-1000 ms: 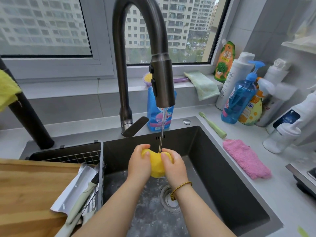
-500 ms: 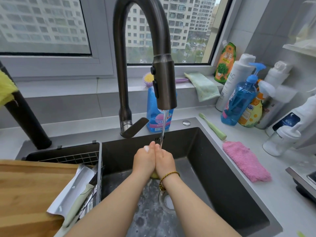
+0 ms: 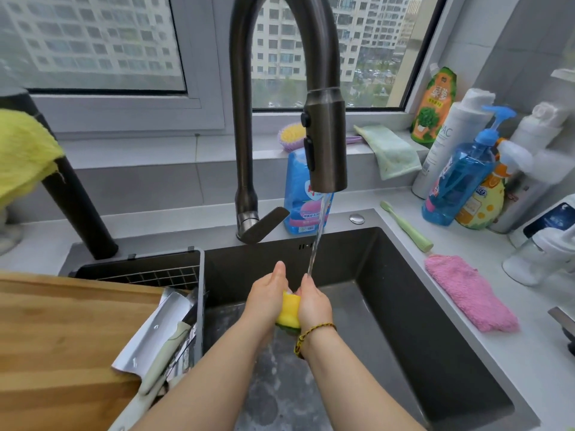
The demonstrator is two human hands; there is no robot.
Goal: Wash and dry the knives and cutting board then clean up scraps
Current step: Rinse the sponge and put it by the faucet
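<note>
A yellow sponge (image 3: 290,309) with a green underside is squeezed between my left hand (image 3: 267,295) and my right hand (image 3: 314,301) over the dark sink (image 3: 389,306). Water runs from the dark faucet (image 3: 326,144) onto my right hand. At the left, the wooden cutting board (image 3: 56,343) lies over the sink's edge. A cleaver (image 3: 155,331) with a pale handle leans in the drying basket (image 3: 155,269) beside it.
A pink cloth (image 3: 469,292) and a green toothbrush (image 3: 406,227) lie on the right counter. Several detergent bottles (image 3: 457,181) stand at the back right. A blue pouch (image 3: 298,194) stands behind the faucet. A yellow cloth (image 3: 21,150) hangs at the far left.
My hands pressed tightly together around the sponge, hiding it, then loosened slightly so the sponge shows between them again. The water keeps running.
</note>
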